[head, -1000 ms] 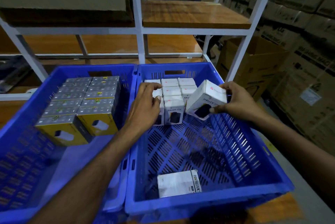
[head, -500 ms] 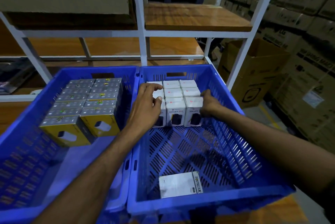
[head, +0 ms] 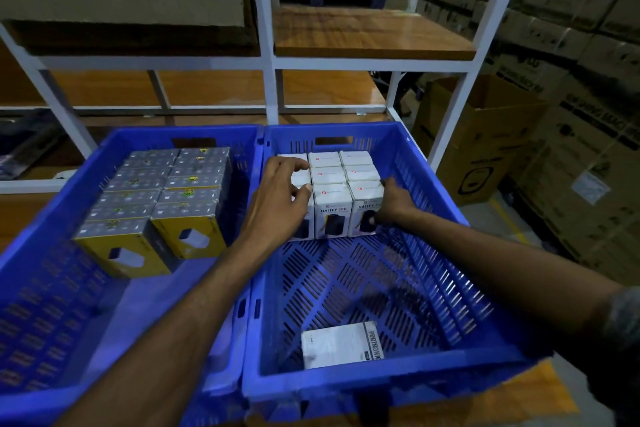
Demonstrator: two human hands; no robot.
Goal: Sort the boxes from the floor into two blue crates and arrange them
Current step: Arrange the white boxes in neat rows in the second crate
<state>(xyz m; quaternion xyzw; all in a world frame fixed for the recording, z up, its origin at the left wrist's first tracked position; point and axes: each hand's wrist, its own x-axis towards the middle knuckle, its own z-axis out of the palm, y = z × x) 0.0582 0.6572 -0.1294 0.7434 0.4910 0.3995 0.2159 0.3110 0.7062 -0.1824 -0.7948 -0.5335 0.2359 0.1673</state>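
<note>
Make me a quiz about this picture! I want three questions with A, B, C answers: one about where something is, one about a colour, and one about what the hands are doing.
1. Where does the lone white box lie flat?
A. at the near end of the right crate
B. on the floor
C. on the wooden shelf

2. What colour are the fronts of the stacked boxes in the left crate?
A. red
B. yellow
C. green

3. What are the left hand and the right hand doing?
A. waving in the air
B. holding the standing white boxes
C. lifting a cardboard carton

Answers:
1 A, it lies just inside the crate's near wall.
2 B, the two front faces are yellow.
3 B, the fingers of both hands curl over those boxes at the far end.
</note>
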